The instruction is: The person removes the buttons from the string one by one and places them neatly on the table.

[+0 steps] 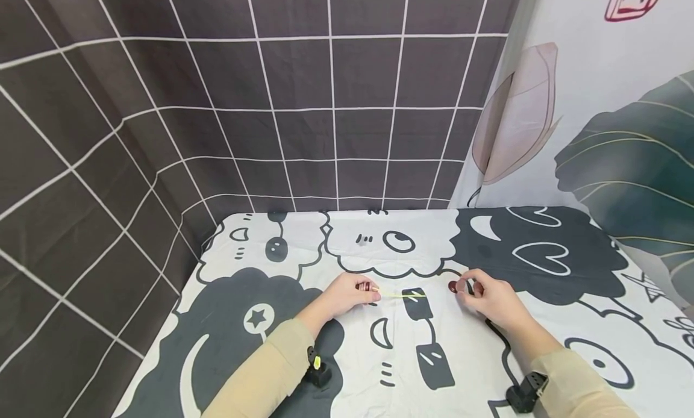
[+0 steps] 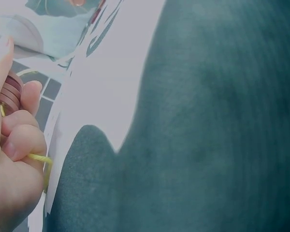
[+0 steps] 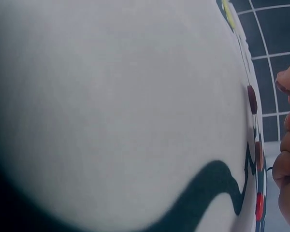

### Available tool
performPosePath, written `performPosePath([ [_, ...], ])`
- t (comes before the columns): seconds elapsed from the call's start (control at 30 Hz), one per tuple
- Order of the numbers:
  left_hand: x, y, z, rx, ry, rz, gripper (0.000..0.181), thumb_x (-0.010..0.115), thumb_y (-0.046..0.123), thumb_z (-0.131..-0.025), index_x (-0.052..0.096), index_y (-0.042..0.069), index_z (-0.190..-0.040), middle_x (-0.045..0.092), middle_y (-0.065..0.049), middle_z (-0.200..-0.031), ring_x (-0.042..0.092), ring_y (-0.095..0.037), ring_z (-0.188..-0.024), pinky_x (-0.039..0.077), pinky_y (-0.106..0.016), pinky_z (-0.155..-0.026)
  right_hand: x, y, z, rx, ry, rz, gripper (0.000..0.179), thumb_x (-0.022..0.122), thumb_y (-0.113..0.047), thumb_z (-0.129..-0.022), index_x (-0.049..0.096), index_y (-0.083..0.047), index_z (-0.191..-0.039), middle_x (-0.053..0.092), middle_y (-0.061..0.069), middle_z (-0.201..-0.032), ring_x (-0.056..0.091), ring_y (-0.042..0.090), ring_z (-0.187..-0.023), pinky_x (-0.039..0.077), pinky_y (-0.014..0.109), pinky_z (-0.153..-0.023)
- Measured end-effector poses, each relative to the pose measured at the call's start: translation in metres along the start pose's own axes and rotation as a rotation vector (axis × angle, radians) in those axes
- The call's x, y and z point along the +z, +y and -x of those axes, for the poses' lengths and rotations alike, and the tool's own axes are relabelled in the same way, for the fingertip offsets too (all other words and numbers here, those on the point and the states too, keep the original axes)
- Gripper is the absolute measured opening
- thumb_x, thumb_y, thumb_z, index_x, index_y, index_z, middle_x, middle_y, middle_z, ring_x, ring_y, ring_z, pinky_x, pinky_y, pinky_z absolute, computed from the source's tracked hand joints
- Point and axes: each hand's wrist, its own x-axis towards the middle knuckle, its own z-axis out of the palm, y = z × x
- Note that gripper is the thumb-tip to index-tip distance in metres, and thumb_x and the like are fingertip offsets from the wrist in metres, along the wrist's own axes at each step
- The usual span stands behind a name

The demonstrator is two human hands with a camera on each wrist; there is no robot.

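My left hand [image 1: 351, 293] grips a short stack of flat reddish-brown beads [image 2: 10, 94] and a yellow string [image 1: 409, 296]. The string runs out to the right, just above the patterned cloth, and some of it dangles beside the curled fingers in the left wrist view. To the right, my right hand [image 1: 490, 294] has thumb and forefinger brought together, pinching what looks like a small dark brown bead [image 3: 284, 89]. A dark red disc [image 1: 452, 286] shows at those fingertips in the head view. Several flat discs, including a bright red one [image 3: 259, 207], lie on the cloth near this hand.
A black, white and grey cartoon-print cloth [image 1: 390, 370] covers the table. Dark gridded fabric [image 1: 293, 74] hangs behind and at the left. A leaf-print curtain [image 1: 591, 99] hangs at the right. Each wrist carries a small black camera, one at the left wrist [image 1: 318, 370].
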Motion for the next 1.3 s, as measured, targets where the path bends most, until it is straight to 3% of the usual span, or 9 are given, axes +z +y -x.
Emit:
performPosePath([
  [0.33, 0.001, -0.001, -0.001, -0.001, 0.003, 0.01, 0.024, 0.072, 0.037, -0.08, 0.072, 0.018, -0.094, 0.059, 0.009, -0.064, 0.051, -0.008, -0.057, 0.04, -0.024, -0.056, -0.004, 0.003, 0.001, 0.012, -0.033, 0.017, 0.023, 0.068, -0.013, -0.08, 0.057, -0.015, -0.1, 0.04, -0.006, -0.065, 0.035, 0.006, -0.05, 0.03, 0.024, -0.046],
  [0.93, 0.002, -0.001, -0.001, -0.026, 0.018, 0.0, 0.024, 0.073, 0.037, -0.079, 0.072, 0.019, -0.094, 0.061, 0.009, -0.067, 0.052, -0.009, -0.062, 0.041, -0.026, -0.059, -0.013, 0.015, 0.008, 0.003, 0.06, 0.049, 0.028, 0.071, -0.009, -0.076, 0.059, -0.008, -0.102, 0.042, -0.007, -0.063, 0.037, 0.006, -0.053, 0.031, 0.024, -0.048],
  [1.3, 0.001, 0.0, 0.0, -0.024, 0.016, 0.015, 0.024, 0.073, 0.036, -0.079, 0.072, 0.019, -0.095, 0.061, 0.009, -0.07, 0.053, -0.009, -0.064, 0.041, -0.026, -0.061, -0.019, 0.023, 0.012, 0.013, 0.059, 0.078, 0.029, 0.071, -0.01, -0.077, 0.057, -0.009, -0.103, 0.042, -0.007, -0.063, 0.037, 0.006, -0.051, 0.031, 0.024, -0.048],
])
